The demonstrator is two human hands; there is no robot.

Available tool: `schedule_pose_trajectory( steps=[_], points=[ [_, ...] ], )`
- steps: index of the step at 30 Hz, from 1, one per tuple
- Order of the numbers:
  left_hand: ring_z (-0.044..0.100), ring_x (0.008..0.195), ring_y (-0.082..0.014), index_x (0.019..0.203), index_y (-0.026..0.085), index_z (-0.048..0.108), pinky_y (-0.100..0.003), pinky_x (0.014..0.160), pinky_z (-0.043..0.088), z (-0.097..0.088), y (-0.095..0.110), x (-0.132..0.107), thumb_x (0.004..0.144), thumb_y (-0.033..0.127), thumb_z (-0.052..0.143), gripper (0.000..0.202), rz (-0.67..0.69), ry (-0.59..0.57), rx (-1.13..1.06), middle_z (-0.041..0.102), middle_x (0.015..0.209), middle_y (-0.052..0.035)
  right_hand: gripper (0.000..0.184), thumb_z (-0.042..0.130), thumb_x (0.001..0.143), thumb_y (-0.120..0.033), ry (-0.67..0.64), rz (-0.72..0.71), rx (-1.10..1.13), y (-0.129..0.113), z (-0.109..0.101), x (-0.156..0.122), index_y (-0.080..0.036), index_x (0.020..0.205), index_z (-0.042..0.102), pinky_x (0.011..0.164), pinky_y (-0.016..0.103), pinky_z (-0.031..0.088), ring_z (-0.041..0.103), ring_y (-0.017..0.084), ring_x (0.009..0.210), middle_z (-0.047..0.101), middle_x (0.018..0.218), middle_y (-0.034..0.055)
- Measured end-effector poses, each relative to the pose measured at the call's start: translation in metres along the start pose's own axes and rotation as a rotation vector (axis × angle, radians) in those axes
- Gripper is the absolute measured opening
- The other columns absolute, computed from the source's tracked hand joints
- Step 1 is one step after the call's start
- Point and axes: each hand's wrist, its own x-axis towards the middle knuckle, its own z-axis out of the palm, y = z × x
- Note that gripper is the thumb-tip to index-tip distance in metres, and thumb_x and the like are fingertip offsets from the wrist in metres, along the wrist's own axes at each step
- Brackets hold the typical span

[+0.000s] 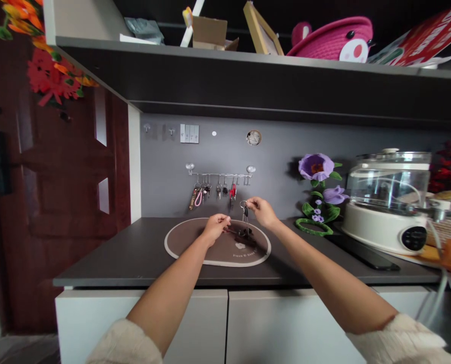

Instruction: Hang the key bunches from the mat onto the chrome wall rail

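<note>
My right hand (pixel 262 211) pinches a key ring (pixel 243 204) at its top. Keys (pixel 245 216) dangle from the ring, above a brown oval mat (pixel 187 242). Dark items (pixel 246 235) show just below the keys, too small to make out. My left hand (pixel 215 227) is closed in a pinch to the left of the keys, low over the mat; what its fingertips hold is hard to see. Behind both hands, a hook rail (pixel 220 175) on the grey wall carries several key bunches, among them one with a pink loop (pixel 198 198) and one with a red tag (pixel 232 192).
A purple flower ornament (pixel 316 167) stands on the counter (pixel 107 253) at right, beside a white appliance (pixel 385 222) with a clear top. A black flat device (pixel 365 253) lies before it. Overhead runs a loaded shelf (pixel 225 76); a brown door (pixel 58 202) is at left.
</note>
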Motion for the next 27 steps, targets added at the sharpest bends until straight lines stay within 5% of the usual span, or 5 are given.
schedule_pose_trajectory(
  steps=[13, 27],
  points=[
    [0.048, 0.051, -0.0071, 0.070, 0.013, 0.057, -0.020, 0.050, 0.034, 0.001, -0.004, 0.003, 0.064, 0.035, 0.062, 0.024, -0.009, -0.008, 0.018, 0.058, 0.063, -0.0009, 0.014, 0.047, 0.072, -0.027, -0.057, 0.027, 0.060, -0.004, -0.012, 0.034, -0.015, 0.068, 0.053, 0.063, 0.025, 0.038, 0.048, 0.011, 0.060, 0.054, 0.063, 0.0000],
    [0.049, 0.056, -0.0109, 0.066, 0.014, 0.055, -0.023, 0.057, 0.037, 0.007, -0.017, 0.012, 0.072, 0.036, 0.047, 0.024, 0.190, 0.078, 0.323, 0.057, 0.061, -0.0012, 0.009, 0.044, 0.068, -0.016, 0.021, 0.047, -0.086, 0.007, -0.005, 0.083, -0.014, 0.064, 0.052, 0.061, 0.022, 0.036, 0.048, 0.010, 0.060, 0.056, 0.062, 0.0004]
  ],
)
